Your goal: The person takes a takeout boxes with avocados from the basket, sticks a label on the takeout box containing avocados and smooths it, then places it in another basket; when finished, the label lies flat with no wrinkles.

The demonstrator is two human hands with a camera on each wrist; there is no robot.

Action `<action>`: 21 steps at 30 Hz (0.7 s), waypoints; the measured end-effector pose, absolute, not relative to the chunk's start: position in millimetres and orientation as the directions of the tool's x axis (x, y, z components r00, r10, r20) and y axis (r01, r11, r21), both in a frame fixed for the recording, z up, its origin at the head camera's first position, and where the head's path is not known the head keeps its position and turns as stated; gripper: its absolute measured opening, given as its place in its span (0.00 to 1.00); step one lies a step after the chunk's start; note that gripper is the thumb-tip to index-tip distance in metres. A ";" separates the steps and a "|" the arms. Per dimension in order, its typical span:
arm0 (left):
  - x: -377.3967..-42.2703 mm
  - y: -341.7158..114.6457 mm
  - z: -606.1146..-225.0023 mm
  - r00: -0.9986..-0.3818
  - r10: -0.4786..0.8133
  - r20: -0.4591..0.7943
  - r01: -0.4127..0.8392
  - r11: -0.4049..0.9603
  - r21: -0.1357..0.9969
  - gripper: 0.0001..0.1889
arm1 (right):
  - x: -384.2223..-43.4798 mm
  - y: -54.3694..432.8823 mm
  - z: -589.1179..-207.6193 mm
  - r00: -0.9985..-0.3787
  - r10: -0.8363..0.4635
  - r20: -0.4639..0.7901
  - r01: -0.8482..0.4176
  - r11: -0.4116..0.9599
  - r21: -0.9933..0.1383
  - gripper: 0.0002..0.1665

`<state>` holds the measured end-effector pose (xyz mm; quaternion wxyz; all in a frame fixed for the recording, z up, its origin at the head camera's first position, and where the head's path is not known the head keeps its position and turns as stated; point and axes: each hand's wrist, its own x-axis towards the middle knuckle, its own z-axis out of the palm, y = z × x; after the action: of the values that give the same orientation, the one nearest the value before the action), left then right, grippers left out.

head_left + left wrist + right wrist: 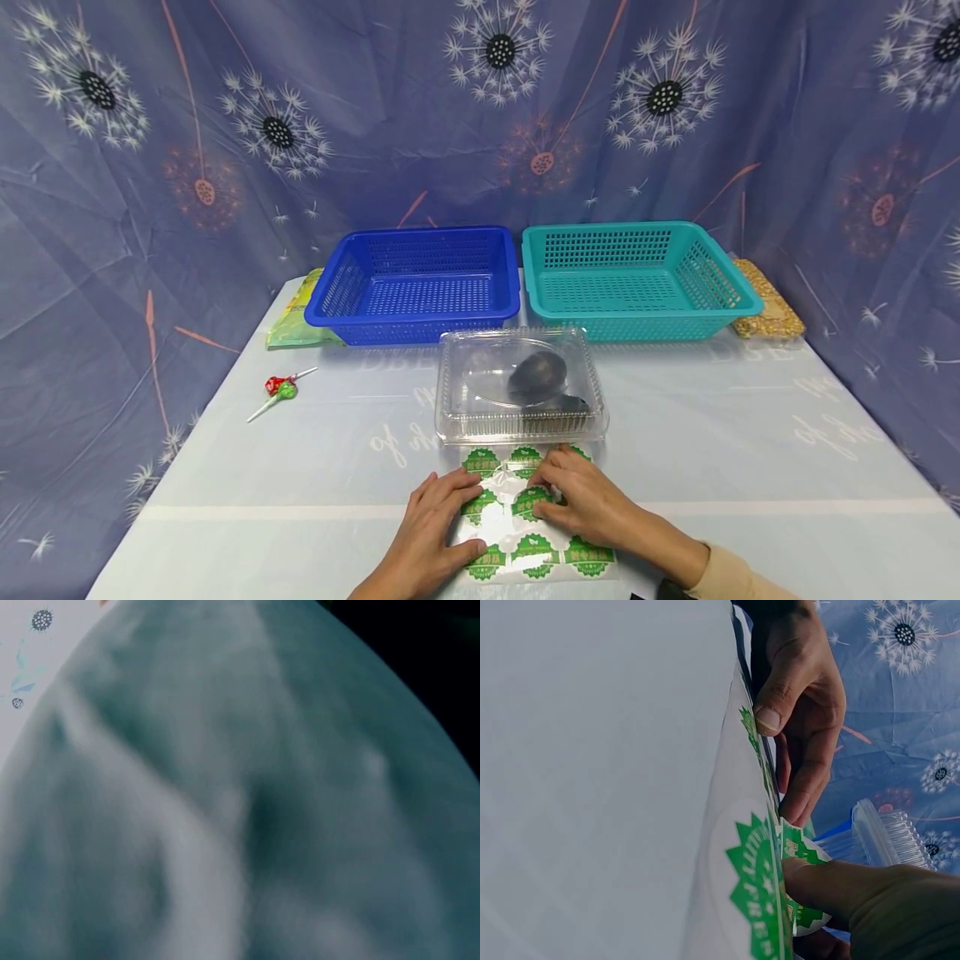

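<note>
A sheet of round green stickers (536, 556) with scalloped edges lies on the table, in front of a clear plastic box (480, 425) with a dark, rounded thing inside. My left hand (431, 529) rests on the sheet's left side, fingers spread and fairly straight. Over the middle and right of the sheet is my right hand (588, 500), pinching a green sticker (527, 502) between thumb and fingers. In the right wrist view that sticker (808, 919) shows under the thumb, its far side hidden. Blurred grey-green fabric (225, 787) fills the left wrist view.
Behind the box stand a blue basket (420, 321) and a teal basket (637, 321). Two lollipops, red (279, 384) and green (287, 390), lie at left. A green-yellow bag (292, 329) and a bag of yellow kernels (772, 308) sit beside the baskets.
</note>
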<state>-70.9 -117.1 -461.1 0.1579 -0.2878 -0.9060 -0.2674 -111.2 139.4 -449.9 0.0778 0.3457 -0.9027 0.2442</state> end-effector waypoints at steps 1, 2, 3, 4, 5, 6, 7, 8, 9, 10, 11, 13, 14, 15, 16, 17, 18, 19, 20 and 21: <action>-70.8 -117.2 -461.0 -0.785 0.437 0.439 0.605 0.691 0.395 0.30 | -111.1 139.3 -449.8 -0.751 -0.584 0.308 -0.660 0.645 -0.387 0.13; -70.8 -117.2 -460.8 -0.787 0.436 0.437 0.604 0.691 0.397 0.30 | -111.1 139.2 -449.6 -0.754 -0.581 0.306 -0.656 0.648 -0.386 0.13; -70.7 -117.1 -460.6 -0.789 0.436 0.433 0.601 0.692 0.399 0.30 | -110.9 139.2 -449.4 -0.757 -0.580 0.302 -0.653 0.649 -0.390 0.13; -70.6 -117.0 -460.5 -0.791 0.435 0.429 0.599 0.693 0.402 0.30 | -110.9 139.3 -449.4 -0.759 -0.577 0.302 -0.651 0.649 -0.394 0.13; -70.5 -116.9 -460.3 -0.795 0.434 0.424 0.595 0.694 0.406 0.29 | -110.9 139.2 -449.5 -0.758 -0.575 0.308 -0.651 0.647 -0.397 0.12; -70.3 -116.9 -460.1 -0.798 0.433 0.419 0.591 0.694 0.410 0.29 | -110.9 139.2 -449.8 -0.757 -0.572 0.316 -0.653 0.642 -0.401 0.12; -70.2 -116.8 -459.9 -0.801 0.432 0.414 0.588 0.696 0.412 0.29 | -110.9 139.3 -450.2 -0.753 -0.571 0.327 -0.658 0.636 -0.404 0.11; -70.1 -116.8 -459.8 -0.803 0.432 0.411 0.586 0.697 0.413 0.29 | -110.7 139.6 -450.5 -0.748 -0.571 0.339 -0.663 0.628 -0.406 0.10; -70.0 -116.8 -459.6 -0.804 0.432 0.408 0.585 0.698 0.414 0.29 | -110.5 139.8 -450.9 -0.741 -0.572 0.353 -0.671 0.618 -0.410 0.09; -69.9 -116.8 -459.5 -0.806 0.431 0.406 0.583 0.698 0.415 0.29 | -110.4 140.0 -451.3 -0.733 -0.572 0.369 -0.681 0.609 -0.408 0.09; -69.8 -116.8 -459.4 -0.807 0.431 0.404 0.582 0.699 0.416 0.29 | -110.1 140.2 -451.5 -0.724 -0.575 0.383 -0.690 0.599 -0.406 0.08; -69.8 -116.6 -459.1 -0.808 0.430 0.403 0.580 0.699 0.418 0.29 | -109.6 140.7 -451.2 -0.708 -0.579 0.404 -0.706 0.584 -0.401 0.07; -69.7 -116.5 -459.0 -0.808 0.430 0.402 0.580 0.698 0.419 0.29 | -109.3 140.9 -450.8 -0.702 -0.581 0.411 -0.712 0.579 -0.397 0.07; -69.7 -116.5 -459.0 -0.808 0.429 0.403 0.580 0.697 0.421 0.29 | -108.9 141.1 -450.1 -0.698 -0.584 0.414 -0.716 0.574 -0.398 0.07; -69.7 -116.5 -458.9 -0.808 0.429 0.404 0.581 0.696 0.422 0.29 | -108.4 141.2 -449.3 -0.696 -0.586 0.416 -0.718 0.570 -0.398 0.07; -69.6 -116.4 -458.8 -0.808 0.428 0.405 0.580 0.696 0.423 0.29 | -107.7 141.3 -448.4 -0.693 -0.588 0.418 -0.721 0.567 -0.399 0.07; -69.5 -116.4 -458.7 -0.807 0.428 0.406 0.581 0.695 0.423 0.29 | -107.1 141.4 -447.2 -0.691 -0.589 0.419 -0.723 0.562 -0.401 0.07; -69.5 -116.4 -458.6 -0.807 0.428 0.406 0.582 0.695 0.423 0.29 | -106.3 141.4 -446.0 -0.688 -0.591 0.421 -0.725 0.557 -0.404 0.06; -69.4 -116.3 -458.5 -0.807 0.429 0.406 0.582 0.695 0.422 0.29 | -105.6 141.3 -444.6 -0.684 -0.592 0.425 -0.729 0.551 -0.407 0.06; -69.4 -116.3 -458.4 -0.807 0.429 0.406 0.582 0.695 0.422 0.29 | -104.9 141.1 -443.2 -0.680 -0.594 0.431 -0.734 0.543 -0.409 0.06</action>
<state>-69.4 -116.3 -458.4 0.1395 -0.2779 -0.9100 -0.2742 -104.9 141.1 -443.2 0.1214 0.3814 -0.8700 0.2881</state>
